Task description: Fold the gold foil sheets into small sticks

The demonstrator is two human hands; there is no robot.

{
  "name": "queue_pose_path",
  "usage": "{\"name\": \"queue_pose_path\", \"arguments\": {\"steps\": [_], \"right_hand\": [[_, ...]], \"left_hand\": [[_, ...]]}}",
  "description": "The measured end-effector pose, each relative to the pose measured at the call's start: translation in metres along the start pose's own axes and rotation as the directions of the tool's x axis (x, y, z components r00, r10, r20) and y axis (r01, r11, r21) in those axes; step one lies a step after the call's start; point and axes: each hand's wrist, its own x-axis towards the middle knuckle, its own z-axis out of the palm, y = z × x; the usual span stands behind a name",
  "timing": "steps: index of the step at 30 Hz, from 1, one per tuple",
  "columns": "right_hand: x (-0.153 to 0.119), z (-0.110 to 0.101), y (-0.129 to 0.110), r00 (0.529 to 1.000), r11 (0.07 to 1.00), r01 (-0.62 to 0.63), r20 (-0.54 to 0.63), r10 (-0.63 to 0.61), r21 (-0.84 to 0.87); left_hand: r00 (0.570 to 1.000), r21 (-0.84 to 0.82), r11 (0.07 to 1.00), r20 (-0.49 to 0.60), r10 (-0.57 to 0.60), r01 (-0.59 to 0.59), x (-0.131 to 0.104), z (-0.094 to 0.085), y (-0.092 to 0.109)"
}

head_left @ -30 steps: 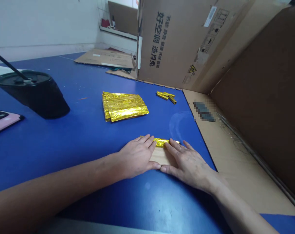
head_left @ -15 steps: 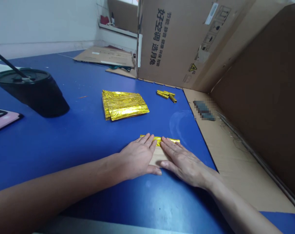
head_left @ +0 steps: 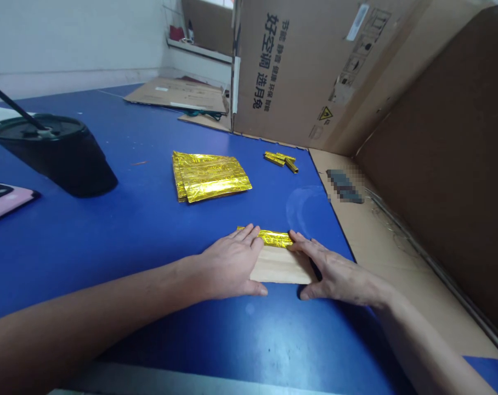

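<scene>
Gold foil strip [head_left: 276, 238] is just below ctr of the frame, running along the far edge of a pale wood board [head_left: 282, 266] on the blue table [head_left: 150, 236]; can't tell if it overlaps the board or only meets it. Your L hand [head_left: 232, 267] is open & flat, fingers together over the L part of the strip, palm over the board's L end, thumb out along the near edge. Your R hand [head_left: 341, 277] is also open, not closed on anything: fingertips on the strip's R end, thumb down by the board's near R corner, w/ a gap btwn thumb & fingers.

Upper ctr, you've got overlapping gold foil sheets [head_left: 216, 178]; to their R, a few small gold pieces [head_left: 274, 159] lie close together. Far L: black cup [head_left: 72, 159] w/ a straw [head_left: 14, 104], & a pink phone [head_left: 16, 202] below it, cut off by the frame edge. Upper R: big cardboard box [head_left: 302, 60] w/ printed characters. Mid R: a dark item [head_left: 343, 186], pixelated, so ID unclear.
</scene>
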Motion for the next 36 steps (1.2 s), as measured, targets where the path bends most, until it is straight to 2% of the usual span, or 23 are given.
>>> {"name": "queue_pose_path", "arguments": {"steps": [5,10,14,21,25,28,32,36], "right_hand": [[-0.005,-0.001,0.006,0.999,0.999,0.033,-0.011,-0.033,0.035],[-0.005,0.000,0.012,0.997,0.994,0.081,-0.022,-0.080,0.078],[-0.005,0.003,0.016,0.994,0.984,0.096,-0.059,-0.088,0.147],[-0.006,0.005,0.013,0.989,0.962,0.088,-0.137,-0.054,0.258],[-0.002,0.008,0.017,0.986,0.948,0.119,-0.145,-0.079,0.296],[0.000,0.010,0.017,0.985,0.950,0.109,-0.162,-0.063,0.292],[0.004,0.012,0.012,0.966,0.954,0.085,-0.258,-0.009,0.286],[0.009,0.018,0.011,0.933,0.964,0.100,-0.359,-0.005,0.246]], "left_hand": [[0.999,-0.055,0.998,0.026,0.027,-0.026,-0.002,-0.011,-0.003],[0.999,-0.155,0.986,-0.021,0.049,-0.052,-0.005,-0.017,-0.007],[0.997,-0.144,0.988,-0.053,0.052,-0.059,-0.006,-0.019,-0.008],[0.998,-0.148,0.987,-0.015,0.053,-0.055,-0.002,-0.028,-0.011],[0.997,-0.157,0.985,0.016,0.078,-0.074,0.001,-0.026,-0.018],[0.996,-0.195,0.977,-0.002,0.090,-0.088,0.004,-0.021,-0.023],[0.998,-0.252,0.966,-0.040,0.055,-0.063,0.009,-0.015,-0.026],[0.996,-0.248,0.968,-0.093,0.006,-0.029,0.013,-0.010,-0.024]]}}
